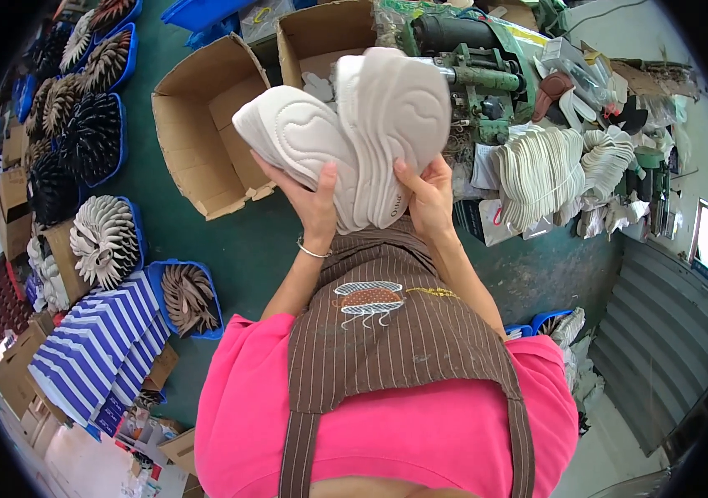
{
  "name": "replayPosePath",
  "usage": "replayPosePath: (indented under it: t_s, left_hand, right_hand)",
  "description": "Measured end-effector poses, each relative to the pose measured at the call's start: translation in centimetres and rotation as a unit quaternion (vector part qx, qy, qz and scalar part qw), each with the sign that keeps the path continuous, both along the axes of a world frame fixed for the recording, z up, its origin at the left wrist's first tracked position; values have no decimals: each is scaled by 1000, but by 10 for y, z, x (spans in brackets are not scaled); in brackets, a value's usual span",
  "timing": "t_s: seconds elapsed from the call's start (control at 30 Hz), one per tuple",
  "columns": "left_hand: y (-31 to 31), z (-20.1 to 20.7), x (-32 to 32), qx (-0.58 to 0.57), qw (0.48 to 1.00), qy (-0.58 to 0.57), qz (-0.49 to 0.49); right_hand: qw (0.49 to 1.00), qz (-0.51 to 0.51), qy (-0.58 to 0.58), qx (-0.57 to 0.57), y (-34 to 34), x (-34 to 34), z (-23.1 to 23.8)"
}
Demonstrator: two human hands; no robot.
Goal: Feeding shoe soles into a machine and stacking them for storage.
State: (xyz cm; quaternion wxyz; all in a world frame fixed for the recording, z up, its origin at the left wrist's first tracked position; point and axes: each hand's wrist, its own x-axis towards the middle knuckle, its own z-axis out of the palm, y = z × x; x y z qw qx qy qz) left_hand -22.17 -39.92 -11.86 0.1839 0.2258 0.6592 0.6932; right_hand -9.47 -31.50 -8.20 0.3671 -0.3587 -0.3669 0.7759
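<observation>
Both my hands hold up white padded shoe insoles with stitched curved lines, fanned into two bundles. My left hand point(314, 202) grips the left bundle of insoles point(300, 124) near its lower edge, thumb on top. Around the side of the right bundle of insoles point(404, 104) my right hand point(430, 199) is closed, its thumb pressed on the top insole. The narrow ends of the bundles meet low in the middle, in front of my brown striped apron point(404, 340). How many layers each hand holds, I cannot tell.
Behind the insoles stand an open cardboard box point(192, 124) and a second cardboard box point(329, 29). A green machine point(478, 75) is at the far right, beside stacked pale insoles point(541, 174). Blue bins point(219, 295) filled with insoles line the left.
</observation>
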Motion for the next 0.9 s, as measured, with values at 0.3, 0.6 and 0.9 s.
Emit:
replayPosePath:
  t_s: [0.3, 0.6, 0.9]
  left_hand:
    - [-35, -54, -52, 19, 993, -114, 19]
    - [-46, -27, -54, -43, 950, -305, -54]
    - [-37, -29, -45, -37, 935, -334, -113]
  right_hand:
    - [984, -41, -164, 50, 27, 43, -107]
    - [960, -16, -150, 236, -6, 27, -74]
    - [914, -128, -177, 341, 14, 15, -52]
